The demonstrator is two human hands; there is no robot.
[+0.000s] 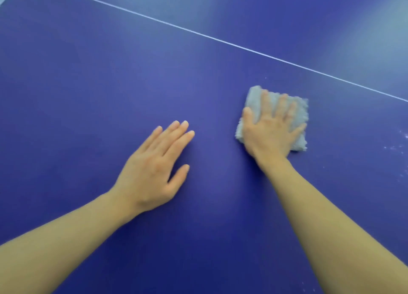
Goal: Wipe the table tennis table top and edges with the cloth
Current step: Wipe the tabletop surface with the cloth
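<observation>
Left hand (154, 170) lay flat, palm down, on the blue table top (88, 73). Its fingers were straight and close together, pointing up and right, with the thumb splayed out to the side. It held nothing. The forearm came in from the lower left corner.

Right hand (270, 128) was also palm down, fingers straight and fanned apart, pressed flat on the cloth (254, 99). It was not pinching or curled round it. The right forearm ran in from the lower right, and hand and cloth were slightly blurred.

The cloth was a folded, fluffy pale grey-blue pad lying directly under the right palm and fingers. Its edges showed beyond the fingertips, past the little-finger side, and beside the thumb. It sat on the table top well right of the left hand, with bare blue surface between them.

A thin white line (220, 41) crossed the table diagonally beyond the cloth, not touching it. White specks (397, 148) lay on the surface to the right of the cloth, near the frame edge.
</observation>
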